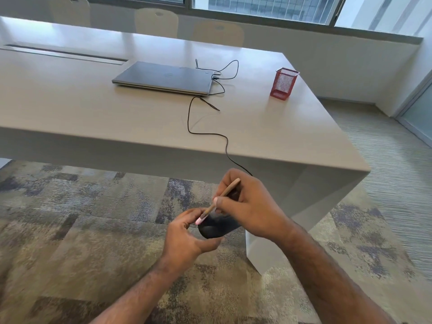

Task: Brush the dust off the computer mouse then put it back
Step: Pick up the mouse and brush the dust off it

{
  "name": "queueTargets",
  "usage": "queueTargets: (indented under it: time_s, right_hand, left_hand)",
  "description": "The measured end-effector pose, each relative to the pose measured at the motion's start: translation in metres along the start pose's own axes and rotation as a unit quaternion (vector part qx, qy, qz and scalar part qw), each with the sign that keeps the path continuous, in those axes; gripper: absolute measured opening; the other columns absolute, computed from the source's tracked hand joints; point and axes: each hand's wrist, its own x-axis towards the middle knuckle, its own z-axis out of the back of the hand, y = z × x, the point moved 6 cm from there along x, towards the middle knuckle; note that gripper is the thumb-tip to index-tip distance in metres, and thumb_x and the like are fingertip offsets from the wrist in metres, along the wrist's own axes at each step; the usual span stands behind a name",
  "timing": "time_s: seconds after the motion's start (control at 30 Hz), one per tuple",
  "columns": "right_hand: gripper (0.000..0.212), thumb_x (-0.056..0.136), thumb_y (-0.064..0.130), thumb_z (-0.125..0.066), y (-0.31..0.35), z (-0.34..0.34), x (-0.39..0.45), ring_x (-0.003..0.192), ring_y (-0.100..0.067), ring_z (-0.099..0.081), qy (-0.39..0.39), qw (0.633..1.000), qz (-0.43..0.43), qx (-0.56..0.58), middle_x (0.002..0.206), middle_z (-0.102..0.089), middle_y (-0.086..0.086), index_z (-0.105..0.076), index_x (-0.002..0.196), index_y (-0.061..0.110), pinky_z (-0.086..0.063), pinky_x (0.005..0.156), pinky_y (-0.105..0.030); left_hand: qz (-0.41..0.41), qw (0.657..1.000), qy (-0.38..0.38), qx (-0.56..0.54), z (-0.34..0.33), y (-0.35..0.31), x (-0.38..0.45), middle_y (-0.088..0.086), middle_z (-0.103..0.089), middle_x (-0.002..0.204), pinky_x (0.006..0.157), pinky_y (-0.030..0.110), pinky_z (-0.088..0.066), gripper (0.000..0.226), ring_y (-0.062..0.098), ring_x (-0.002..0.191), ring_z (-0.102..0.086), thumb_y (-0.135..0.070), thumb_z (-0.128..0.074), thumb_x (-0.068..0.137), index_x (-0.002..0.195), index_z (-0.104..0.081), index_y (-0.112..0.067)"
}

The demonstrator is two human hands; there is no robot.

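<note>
Laptop [163, 78] and red cup [284, 84] sitting on table [70, 101]. Left hand [187, 235] gripping mouse [217, 226], long axis pointing right; right hand [247, 206] pinching brush [219, 199] on it.

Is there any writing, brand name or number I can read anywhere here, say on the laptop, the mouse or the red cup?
Closed grey laptop: a small round logo on the lid, too blurred to read.
Black computer mouse: no lettering visible.
Wooden-handled brush: no lettering visible.
Red mesh pen holder: no label visible.
So there is no text that can be read.
</note>
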Motion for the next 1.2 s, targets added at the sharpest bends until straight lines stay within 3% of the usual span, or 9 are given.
queueTargets:
  time_s: [0.13, 0.2, 0.27, 0.37, 0.57, 0.8, 0.97, 1.1, 1.2]
  right_hand:
    - [0.014, 0.083, 0.012, -0.069, -0.005, 0.005, 0.001, 0.071, -0.017, -0.066, -0.02, 0.999, -0.005, -0.032, 0.078, -0.067, 0.001, -0.059, 0.082, 0.022, -0.057, 0.069, -0.04]
    - [0.017, 0.083, 0.013, -0.071, -0.002, 0.013, 0.002, 0.065, -0.007, -0.062, -0.054, 0.997, 0.001, -0.06, 0.074, -0.065, 0.006, -0.059, 0.081, 0.024, -0.051, 0.063, -0.031]
    - [0.016, 0.082, 0.011, -0.072, 0.0, 0.017, 0.002, 0.069, -0.02, -0.067, -0.068, 0.997, 0.002, -0.037, 0.075, -0.067, 0.0, -0.06, 0.08, 0.021, -0.057, 0.065, -0.044]
    - [0.013, 0.08, 0.009, -0.071, 0.005, 0.006, -0.002, 0.074, -0.04, -0.067, -0.019, 1.0, 0.005, 0.0, 0.079, -0.069, -0.015, -0.061, 0.081, 0.016, -0.056, 0.069, -0.058]
    - [0.014, 0.081, 0.012, -0.07, 0.003, -0.002, 0.001, 0.066, -0.012, -0.058, 0.006, 0.999, 0.004, -0.048, 0.078, -0.067, -0.001, -0.059, 0.082, 0.02, -0.054, 0.065, -0.04]
    - [0.014, 0.078, 0.013, -0.07, 0.008, 0.01, -0.001, 0.059, -0.003, -0.055, -0.062, 0.996, 0.044, -0.036, 0.071, -0.065, 0.004, -0.059, 0.078, 0.021, -0.047, 0.057, -0.024]
    - [0.013, 0.081, 0.019, -0.071, 0.008, -0.009, -0.003, 0.069, -0.025, -0.064, 0.048, 0.997, 0.029, -0.055, 0.078, -0.068, 0.001, -0.059, 0.084, 0.024, -0.057, 0.063, -0.042]
    - [0.015, 0.081, 0.013, -0.071, 0.009, 0.007, -0.001, 0.068, -0.016, -0.061, -0.016, 0.996, 0.03, -0.086, 0.076, -0.065, 0.003, -0.057, 0.081, 0.02, -0.056, 0.066, -0.043]
    - [0.014, 0.079, 0.013, -0.071, 0.011, 0.019, -0.001, 0.067, -0.016, -0.064, -0.046, 0.996, 0.032, -0.065, 0.073, -0.066, 0.002, -0.059, 0.079, 0.02, -0.057, 0.066, -0.046]
  left_hand:
    - [-0.013, 1.0, -0.003, 0.021, -0.001, -0.002, -0.002, -0.035, -0.068, 0.108, 0.087, 0.004, -0.048, 0.061, -0.014, 0.106, -0.062, -0.041, -0.091, 0.042, 0.098, -0.069, -0.052]
    - [-0.003, 1.0, -0.001, 0.023, -0.001, 0.0, -0.003, -0.025, -0.071, 0.108, 0.095, 0.01, -0.05, 0.073, -0.009, 0.109, -0.063, -0.046, -0.092, 0.042, 0.11, -0.069, -0.039]
    - [-0.001, 1.0, 0.005, 0.02, -0.002, 0.001, -0.002, -0.019, -0.072, 0.107, 0.092, 0.014, -0.052, 0.075, -0.002, 0.107, -0.065, -0.047, -0.092, 0.042, 0.113, -0.073, -0.033]
    - [0.003, 1.0, 0.004, 0.005, -0.001, -0.002, 0.0, -0.025, -0.07, 0.107, 0.083, 0.009, -0.051, 0.062, -0.003, 0.102, -0.066, -0.042, -0.093, 0.042, 0.1, -0.074, -0.051]
    - [0.007, 1.0, 0.001, -0.001, -0.003, -0.003, 0.0, -0.026, -0.07, 0.106, 0.083, 0.012, -0.053, 0.06, -0.002, 0.102, -0.067, -0.041, -0.093, 0.042, 0.098, -0.072, -0.043]
    - [0.016, 1.0, -0.001, -0.012, 0.0, 0.001, 0.001, -0.033, -0.067, 0.113, 0.088, 0.009, -0.051, 0.068, -0.008, 0.108, -0.064, -0.041, -0.093, 0.041, 0.104, -0.07, -0.046]
    - [0.02, 0.999, 0.013, -0.025, -0.002, 0.004, 0.0, -0.018, -0.073, 0.109, 0.088, 0.025, -0.061, 0.066, 0.001, 0.103, -0.07, -0.033, -0.095, 0.045, 0.107, -0.076, -0.034]
    - [0.001, 1.0, -0.001, 0.003, -0.001, 0.0, -0.002, -0.043, -0.063, 0.111, 0.085, 0.0, -0.046, 0.068, -0.017, 0.107, -0.061, -0.043, -0.092, 0.04, 0.103, -0.066, -0.049]
    - [-0.001, 1.0, -0.002, 0.007, 0.001, 0.004, 0.001, -0.03, -0.069, 0.112, 0.089, 0.011, -0.052, 0.067, -0.004, 0.108, -0.065, -0.045, -0.094, 0.041, 0.103, -0.071, -0.049]
